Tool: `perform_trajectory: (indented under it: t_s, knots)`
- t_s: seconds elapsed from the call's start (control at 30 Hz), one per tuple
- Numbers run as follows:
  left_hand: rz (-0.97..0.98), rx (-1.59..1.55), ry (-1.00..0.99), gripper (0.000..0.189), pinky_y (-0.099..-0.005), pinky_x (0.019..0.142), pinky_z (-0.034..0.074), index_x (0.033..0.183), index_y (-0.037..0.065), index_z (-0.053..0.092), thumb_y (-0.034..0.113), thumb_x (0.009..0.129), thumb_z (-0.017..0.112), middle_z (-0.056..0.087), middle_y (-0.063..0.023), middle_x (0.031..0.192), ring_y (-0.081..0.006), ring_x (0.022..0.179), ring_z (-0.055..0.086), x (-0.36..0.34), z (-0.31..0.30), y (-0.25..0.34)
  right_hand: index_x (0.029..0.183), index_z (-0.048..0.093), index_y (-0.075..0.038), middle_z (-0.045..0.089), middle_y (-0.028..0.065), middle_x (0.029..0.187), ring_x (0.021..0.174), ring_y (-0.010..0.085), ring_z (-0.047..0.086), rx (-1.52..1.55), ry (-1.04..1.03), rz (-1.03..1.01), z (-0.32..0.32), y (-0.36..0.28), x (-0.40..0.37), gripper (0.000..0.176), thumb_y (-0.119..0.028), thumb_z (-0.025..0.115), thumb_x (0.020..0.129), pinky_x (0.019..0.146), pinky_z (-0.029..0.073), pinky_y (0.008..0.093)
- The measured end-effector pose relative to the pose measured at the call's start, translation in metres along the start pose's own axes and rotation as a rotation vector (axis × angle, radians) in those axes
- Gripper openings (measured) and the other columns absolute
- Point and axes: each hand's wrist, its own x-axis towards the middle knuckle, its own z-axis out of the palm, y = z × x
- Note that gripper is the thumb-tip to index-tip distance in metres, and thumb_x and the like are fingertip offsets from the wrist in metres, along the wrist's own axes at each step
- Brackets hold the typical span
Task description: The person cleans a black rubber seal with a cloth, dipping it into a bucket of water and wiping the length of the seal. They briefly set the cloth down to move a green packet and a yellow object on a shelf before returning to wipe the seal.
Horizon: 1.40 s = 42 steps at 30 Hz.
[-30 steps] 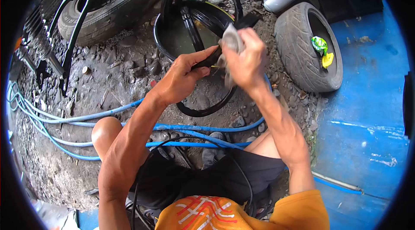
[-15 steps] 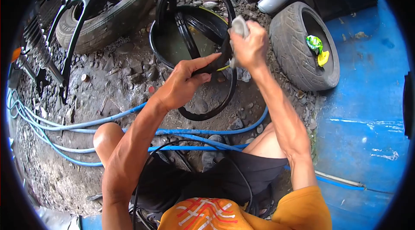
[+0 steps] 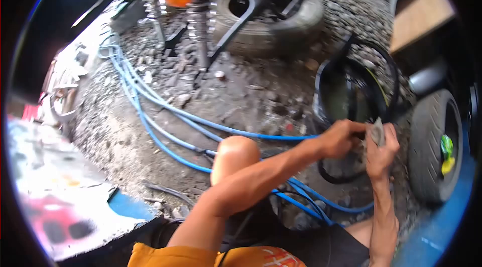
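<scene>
A black rubber inner tube [image 3: 342, 178] loops in front of me and over a round basin of murky water [image 3: 335, 97]. My left hand [image 3: 342, 139] is closed around the near side of the tube, its fingers partly blurred. In my right hand [image 3: 382, 150] is a crumpled light-grey rag [image 3: 378, 131], pinched against the tube close to the left fingertips. Both hands hide the stretch of tube between them.
Blue hoses [image 3: 191, 116] run across the muddy, stony ground. A worn tyre [image 3: 436, 146] stands on the right with a green and yellow wrapper [image 3: 446, 154] inside. Beyond lie another tyre [image 3: 281, 36], a black frame and coil-spring shocks [image 3: 201, 21]. A wooden board [image 3: 422, 16] is at upper right.
My view has swung left, so the hands, tube and basin appear farther right. The right hand with the rag has come down nearer the left hand, which keeps its hold on the tube.
</scene>
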Motion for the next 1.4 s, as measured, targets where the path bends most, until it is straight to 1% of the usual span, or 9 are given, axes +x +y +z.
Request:
perform_trajectory:
  t_s: [0.17,0.3,0.37,0.53,0.7,1.03,1.13,1.27,1.4]
  knots:
    - [-0.003,-0.09,0.211,0.055,-0.0305,0.093,0.049,0.138,-0.001,0.054,-0.009,0.084,0.058,0.071,-0.0153,0.114,-0.0132,0.106,0.062,0.012,-0.002,0.013,0.102,0.061,0.003,0.059,0.0062,0.091,0.082,0.0171,0.058,0.227,0.215,0.082,0.003,0.021,-0.005,0.011,-0.003,0.061,0.092,0.075,0.048,0.0294]
    - [-0.081,0.067,0.455,0.047,-0.0333,0.087,0.051,0.136,-0.002,0.055,0.0,0.089,0.057,0.07,-0.0216,0.11,-0.02,0.096,0.069,0.013,-0.03,0.029,0.107,0.063,0.003,0.066,0.0074,0.103,0.087,0.0158,0.063,0.641,0.426,0.535,0.021,0.087,0.007,0.023,-0.016,0.066,0.095,0.076,0.052,0.03]
    - [-0.011,0.08,0.468,0.044,-0.0366,0.085,0.052,0.134,-0.003,0.056,0.003,0.09,0.057,0.07,-0.0235,0.111,-0.0262,0.096,0.071,0.011,-0.03,0.02,0.105,0.064,0.003,0.067,0.0074,0.095,0.078,0.0164,0.063,0.535,0.325,0.605,0.038,0.126,0.017,0.023,-0.017,0.068,0.092,0.069,0.052,0.0322]
    - [0.085,0.105,0.458,0.045,-0.0388,0.087,0.052,0.134,-0.003,0.056,0.002,0.088,0.057,0.068,-0.0257,0.112,-0.0319,0.103,0.07,0.007,-0.02,0.017,0.095,0.064,0.004,0.067,0.0228,0.084,0.067,0.0261,0.065,-0.155,-0.095,0.074,0.075,0.166,0.031,0.023,-0.012,0.07,0.079,0.062,0.049,0.0405]
    - [0.046,0.064,0.442,0.045,-0.0392,0.088,0.051,0.133,-0.004,0.056,0.0,0.089,0.056,0.069,-0.0243,0.112,-0.0301,0.104,0.069,-0.008,-0.027,0.024,0.079,0.064,0.004,0.068,0.0263,0.083,0.088,0.0412,0.068,-0.373,-0.6,0.3,0.079,0.107,0.056,0.022,-0.013,0.072,0.068,0.073,0.051,0.0442]
    - [0.052,-0.026,0.392,0.045,-0.0345,0.091,0.05,0.136,-0.001,0.055,0.002,0.091,0.058,0.07,-0.0174,0.114,-0.0207,0.102,0.066,-0.046,-0.034,0.035,0.092,0.067,0.002,0.068,0.0282,0.099,0.098,0.0388,0.069,-0.517,-0.769,0.269,0.125,0.185,0.042,0.027,-0.018,0.071,0.075,0.079,0.053,0.0471]
    - [0.031,0.027,0.408,0.044,-0.0334,0.089,0.051,0.136,-0.001,0.056,0.003,0.092,0.058,0.07,-0.0163,0.114,-0.0184,0.1,0.066,-0.053,-0.044,0.048,0.096,0.068,0.002,0.068,0.0288,0.103,0.101,0.038,0.069,-0.43,-0.766,0.035,0.19,0.333,0.028,0.029,-0.02,0.071,0.077,0.081,0.054,0.0479]
    - [0.073,-0.031,0.436,0.041,-0.0314,0.083,0.051,0.136,-0.001,0.056,0.004,0.095,0.057,0.07,-0.0106,0.106,-0.0145,0.093,0.064,-0.042,-0.045,0.019,0.111,0.066,-0.002,0.067,0.026,0.113,0.109,0.0438,0.063,-0.479,-0.403,0.404,0.11,0.085,0.032,0.035,-0.02,0.069,0.081,0.092,0.052,0.0507]
    - [-0.099,-0.335,0.422,0.036,-0.0223,0.051,0.043,0.135,0.001,0.057,0.012,0.1,0.057,0.066,-0.0018,0.085,-0.0051,0.058,0.05,-0.028,-0.056,0.0,0.111,0.068,-0.009,0.067,0.0228,0.113,0.106,0.0444,0.063,-0.424,-0.206,0.401,0.119,0.099,0.023,0.032,-0.019,0.063,0.082,0.092,0.051,0.0529]
